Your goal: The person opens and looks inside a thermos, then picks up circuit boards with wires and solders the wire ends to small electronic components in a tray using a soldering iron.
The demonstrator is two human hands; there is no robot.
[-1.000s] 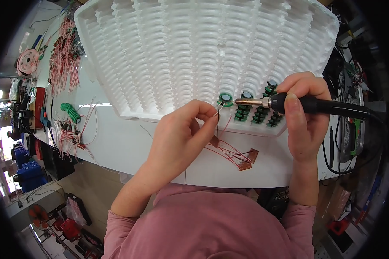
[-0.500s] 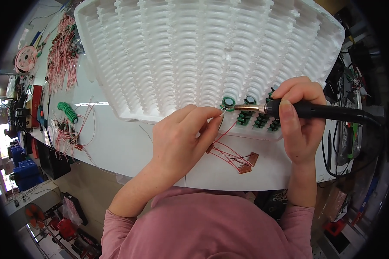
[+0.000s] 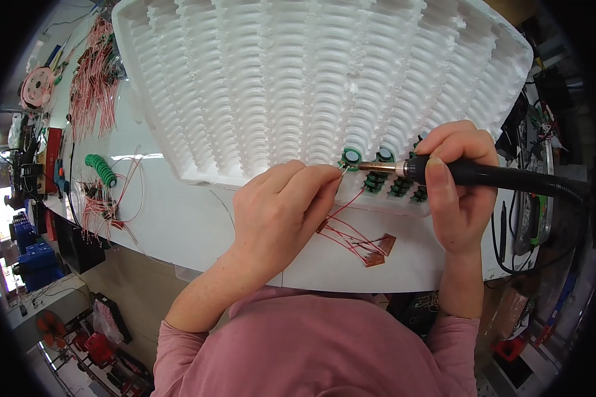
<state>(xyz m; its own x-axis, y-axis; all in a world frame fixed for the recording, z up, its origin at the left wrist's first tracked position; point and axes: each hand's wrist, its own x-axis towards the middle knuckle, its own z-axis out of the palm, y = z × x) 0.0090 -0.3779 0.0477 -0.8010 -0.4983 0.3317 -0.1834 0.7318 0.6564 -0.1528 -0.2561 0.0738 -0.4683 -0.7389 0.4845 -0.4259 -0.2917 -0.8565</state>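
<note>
My right hand [image 3: 460,192] is wrapped round the black handle of a soldering iron [image 3: 394,168], whose metal barrel points left. The iron's tip is at the near edge of a green ring-shaped part [image 3: 351,163]. From the other side, my left hand [image 3: 278,205] pinches a thin, pale wire [image 3: 344,170] against or close to that same spot; exact contact is too small to tell. The ring stands in the near edge of a white foam tray [image 3: 298,86]. More green rings [image 3: 375,182] sit in rows just right of it, partly behind the iron.
Small brown circuit boards [image 3: 375,260] with red wires lie on the white table [image 3: 258,271] before the tray. At the left are a row of green rings [image 3: 102,171] and a bundle of red wires [image 3: 94,86]. The iron's black cable [image 3: 543,178] runs off right.
Both hands and the iron keep almost the same place at the green ring. The view has shifted very slightly.
</note>
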